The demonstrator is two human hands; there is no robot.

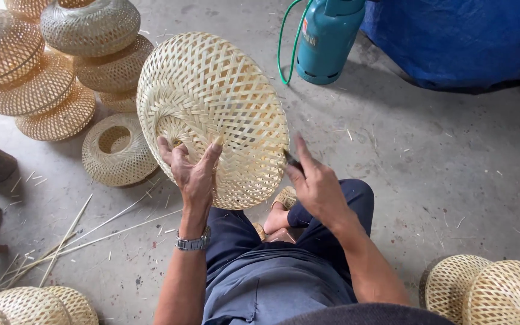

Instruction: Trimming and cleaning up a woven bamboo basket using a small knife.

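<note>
Concrete floor (440,156), littered with bamboo splinters. Blue tarp (464,36) top right. Person seated on the floor, dark trousers, legs folded.

Big open-weave bamboo basket (212,114), dome-shaped, held up tilted over the knees, centre frame. Stack of finished woven shades (61,66) top left, well apart from the hands; one more shade (115,150) sits just beside the held basket's lower left edge. More woven pieces bottom left (31,307) and bottom right (489,292).

Teal gas cylinder (326,39) stands upright at top centre with a green hose (283,42) looping off it. It carries a small rectangular label on its left flank, pale with dark print, too small to read. No other packages or signs.

Left hand (194,171): fingers spread and curled on the basket's lower face, gripping it; metal wristwatch (192,242) below. Right hand (314,183): closed around a small dark tool (292,159) whose tip is at the basket's right rim; tool type unclear.

Risks, as judged: the tool could slip off the rim toward the left hand's fingers or the knee; too much pressure could snap a thin strip; the one-handed hold could let the basket rotate. Loose bamboo slivers (73,235) lie on the floor near the feet, a splinter hazard.
</note>
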